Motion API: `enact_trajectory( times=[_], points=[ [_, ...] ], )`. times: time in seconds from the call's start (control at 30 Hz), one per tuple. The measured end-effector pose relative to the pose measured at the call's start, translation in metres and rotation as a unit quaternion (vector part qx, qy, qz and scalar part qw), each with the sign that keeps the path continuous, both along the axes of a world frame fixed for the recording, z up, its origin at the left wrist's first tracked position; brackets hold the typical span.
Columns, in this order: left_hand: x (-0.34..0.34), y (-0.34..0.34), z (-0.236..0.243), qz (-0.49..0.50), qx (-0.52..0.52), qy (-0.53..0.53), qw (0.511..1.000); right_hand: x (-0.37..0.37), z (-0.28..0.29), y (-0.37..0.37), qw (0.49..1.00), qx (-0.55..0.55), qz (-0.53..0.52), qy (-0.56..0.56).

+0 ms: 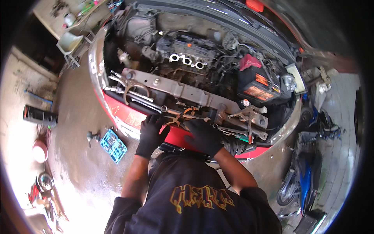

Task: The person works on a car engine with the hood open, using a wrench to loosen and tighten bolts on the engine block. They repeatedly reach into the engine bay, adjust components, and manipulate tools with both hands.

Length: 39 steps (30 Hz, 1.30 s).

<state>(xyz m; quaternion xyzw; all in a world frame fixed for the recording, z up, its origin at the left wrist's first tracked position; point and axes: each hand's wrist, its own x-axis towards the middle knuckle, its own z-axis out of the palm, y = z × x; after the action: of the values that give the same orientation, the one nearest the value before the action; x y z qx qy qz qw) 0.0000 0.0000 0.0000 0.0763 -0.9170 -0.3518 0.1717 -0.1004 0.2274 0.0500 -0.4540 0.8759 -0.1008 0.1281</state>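
My left hand point(150, 136), in a black glove, is over the front edge of a red car. Its fingers are apart and near orange-handled pliers point(172, 120). My right hand point(205, 137), gloved alike, lies with spread fingers over the tools on the front ledge, and nothing shows in its grasp. A combination wrench point(191, 116) lies just beyond both hands. To the left, a ratchet handle with long extension point(136, 93) rests by a curved metal fork point(136, 86). More wrenches point(230, 129) lie right of my right hand. What my palms touch is hidden.
A metal crossmember point(183, 91) spans the front of the engine bay. Behind it stands the engine with three exposed ports point(187, 61). A black battery point(258, 86) sits on the right. A blue socket case point(113, 146) and a drill point(92, 137) are on the floor; motorcycles point(307, 175) stand at right.
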Motion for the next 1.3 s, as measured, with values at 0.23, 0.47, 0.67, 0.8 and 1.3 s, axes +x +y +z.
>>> enact_trajectory(
  times=[0.23,0.47,0.67,0.8,1.3],
  points=[
    [0.083,-0.154,0.018,0.055,-0.052,0.044,0.996,0.058,-0.036,-0.07,0.959,-0.268,-0.088,-0.038],
    [0.085,-0.199,0.0,0.098,-0.139,-0.04,0.985,0.025,-0.025,0.057,0.923,-0.193,-0.316,0.101],
    [0.082,-0.199,0.004,0.074,-0.121,-0.013,0.99,0.023,-0.034,0.092,0.927,-0.188,-0.311,0.095],
    [0.089,-0.192,0.008,0.102,-0.127,-0.034,0.986,0.006,-0.027,0.068,0.922,-0.24,-0.295,0.08],
    [0.001,-0.162,0.028,-0.133,-0.235,-0.03,0.962,0.02,-0.024,-0.132,0.97,-0.211,0.083,0.09]
  ],
)
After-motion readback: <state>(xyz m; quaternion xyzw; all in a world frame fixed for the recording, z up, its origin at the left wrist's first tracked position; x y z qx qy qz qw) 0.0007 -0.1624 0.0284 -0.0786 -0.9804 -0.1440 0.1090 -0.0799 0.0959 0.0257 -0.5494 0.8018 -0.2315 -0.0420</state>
